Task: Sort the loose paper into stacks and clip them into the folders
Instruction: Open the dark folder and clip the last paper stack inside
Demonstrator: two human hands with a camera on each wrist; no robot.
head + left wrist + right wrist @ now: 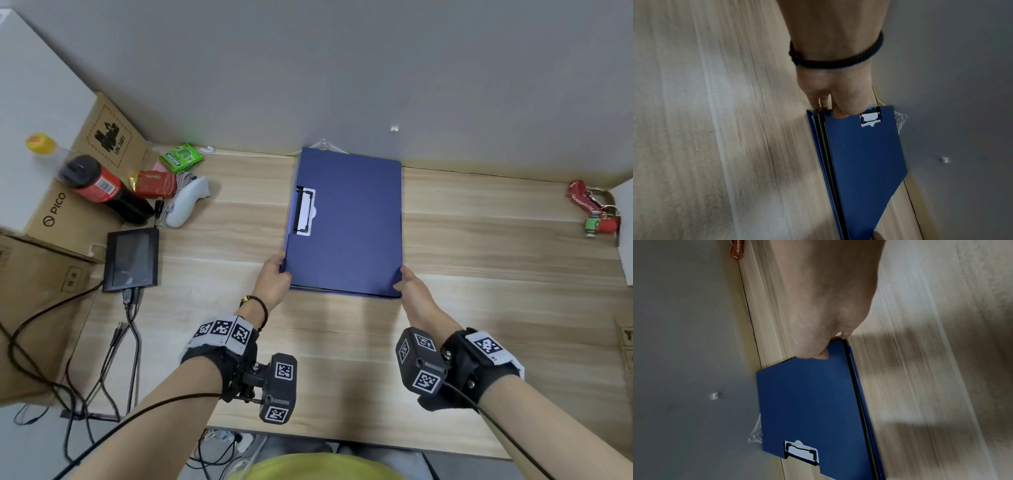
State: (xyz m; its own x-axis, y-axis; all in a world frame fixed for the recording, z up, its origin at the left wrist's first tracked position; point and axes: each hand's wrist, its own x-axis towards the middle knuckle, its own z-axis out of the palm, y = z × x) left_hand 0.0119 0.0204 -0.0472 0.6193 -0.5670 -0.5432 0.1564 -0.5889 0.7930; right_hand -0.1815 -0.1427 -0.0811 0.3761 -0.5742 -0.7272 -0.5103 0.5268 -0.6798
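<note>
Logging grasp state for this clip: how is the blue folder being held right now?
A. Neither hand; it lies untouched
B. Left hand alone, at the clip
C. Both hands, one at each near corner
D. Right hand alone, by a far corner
C: the left hand grips the near left corner of the closed blue folder and the right hand grips the near right corner, thumbs on the cover.

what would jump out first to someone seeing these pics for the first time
The blue folder dominates: it lies closed at the middle of the wooden desk, its far edge near the wall. The left hand and right hand each grip a near corner, thumbs on the cover. Next comes the clutter at the desk's left edge, chiefly a red and black bottle lying on cardboard boxes beside a small dark screen.
</note>
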